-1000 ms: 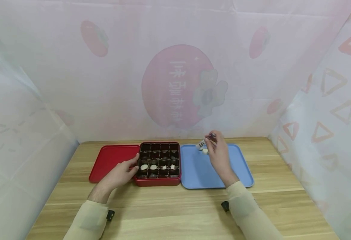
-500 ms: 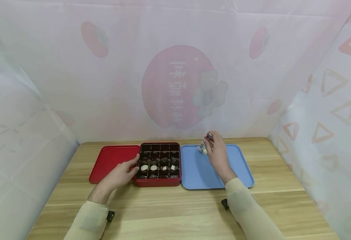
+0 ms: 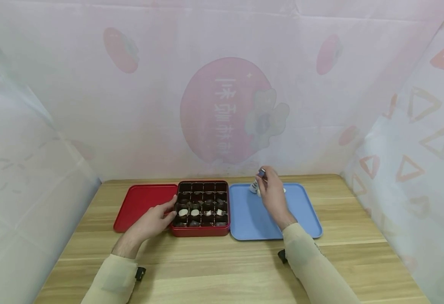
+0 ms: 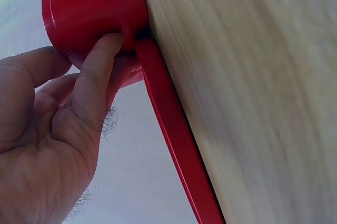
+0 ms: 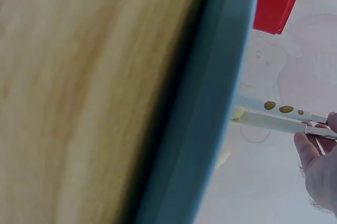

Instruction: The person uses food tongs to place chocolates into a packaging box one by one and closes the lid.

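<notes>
In the head view, my left hand (image 3: 150,222) rests against the left side of a red box (image 3: 200,232). Its fairly straight fingers (image 4: 97,68) touch the box's outer wall in the left wrist view. The box's dark divided insert holds several chocolates, including white ones (image 3: 183,212) in one row. Over the blue tray's back part, my right hand (image 3: 272,197) grips tongs (image 3: 254,186), tips down. The right wrist view shows the tongs' pale, hole-pierced arms (image 5: 274,123) beside a cream-coloured piece (image 5: 238,114); whether they pinch it I cannot tell.
A red lid (image 3: 140,207) lies left of the box, close against it. The blue tray (image 3: 250,223) adjoins the box's right side. Another pale piece (image 3: 284,191) shows right of my right hand. A printed cloth (image 3: 150,126) stands behind the wooden table (image 3: 207,270).
My right hand has shifted slightly left with the tongs, which now point more steeply down. A pale piece has come into view to its right. My left hand stays at the box.
</notes>
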Motion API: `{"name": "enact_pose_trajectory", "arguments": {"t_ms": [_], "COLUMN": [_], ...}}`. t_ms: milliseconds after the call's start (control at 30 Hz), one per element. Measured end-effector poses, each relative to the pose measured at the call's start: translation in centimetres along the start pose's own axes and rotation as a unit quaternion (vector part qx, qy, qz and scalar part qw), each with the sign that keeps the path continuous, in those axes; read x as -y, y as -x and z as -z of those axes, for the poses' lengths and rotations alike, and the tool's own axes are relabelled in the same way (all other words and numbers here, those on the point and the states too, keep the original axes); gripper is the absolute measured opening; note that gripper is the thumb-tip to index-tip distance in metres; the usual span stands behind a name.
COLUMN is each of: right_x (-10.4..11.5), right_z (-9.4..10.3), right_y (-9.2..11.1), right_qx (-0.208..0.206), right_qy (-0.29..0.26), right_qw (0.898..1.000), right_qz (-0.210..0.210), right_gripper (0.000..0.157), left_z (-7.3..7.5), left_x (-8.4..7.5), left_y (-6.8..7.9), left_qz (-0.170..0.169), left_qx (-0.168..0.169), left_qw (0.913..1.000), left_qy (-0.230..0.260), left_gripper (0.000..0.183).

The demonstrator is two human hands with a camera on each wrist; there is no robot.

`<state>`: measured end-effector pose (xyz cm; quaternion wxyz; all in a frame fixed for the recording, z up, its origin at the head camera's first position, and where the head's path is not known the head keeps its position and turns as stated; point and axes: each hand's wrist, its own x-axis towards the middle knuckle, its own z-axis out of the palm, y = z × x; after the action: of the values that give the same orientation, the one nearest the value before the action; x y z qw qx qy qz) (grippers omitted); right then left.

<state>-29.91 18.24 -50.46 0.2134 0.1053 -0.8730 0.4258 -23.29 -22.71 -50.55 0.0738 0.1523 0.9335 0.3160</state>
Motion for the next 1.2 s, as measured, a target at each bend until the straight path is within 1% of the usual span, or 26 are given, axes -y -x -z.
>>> {"name": "enact_pose_trajectory", "arguments": {"t_ms": [233,400,600,767,900,1033,1200], "right_x": [1.4,3.1,5.4,6.9,7.7,8.1,8.3], "right_z": [-0.1,-0.4,-0.9,-1.9,-2.9,-3.8,-4.6], "right_y": [0.2,0.3,0.5,0.7,0.8,0.9,1.0], "right_qx": [0.006,0.004,0.009,0.017,0.032,0.043,0.042], "right_qy": [-0.024,-0.047,-0.054,-0.073,-0.072,-0.072,-0.084], "right_qw": [1.000,0.999,0.998,0.995,0.994,0.994,0.993], "right_qz": [0.008,0.023,0.042,0.060,0.072,0.074,0.076], "right_gripper": [0.021,0.022,0.023,0.020,0.019,0.019,0.020], "left_z": [0.0,0.0,0.1,0.0,-0.1,-0.2,-0.2], "left_x": [0.0,0.0,-0.1,-0.1,-0.1,0.0,-0.1], "left_y": [0.0,0.0,0.1,0.1,0.1,0.1,0.1], "left_qz": [-0.001,0.001,0.004,0.003,0.000,-0.001,-0.001], "left_qx": [-0.001,0.002,0.003,0.001,-0.002,-0.003,-0.003], "left_qw": [1.0000,1.0000,1.0000,1.0000,1.0000,1.0000,1.0000], "left_qy": [-0.001,-0.001,0.000,0.001,-0.001,-0.002,0.002], "left_gripper": [0.068,0.068,0.069,0.068,0.067,0.067,0.067]}}
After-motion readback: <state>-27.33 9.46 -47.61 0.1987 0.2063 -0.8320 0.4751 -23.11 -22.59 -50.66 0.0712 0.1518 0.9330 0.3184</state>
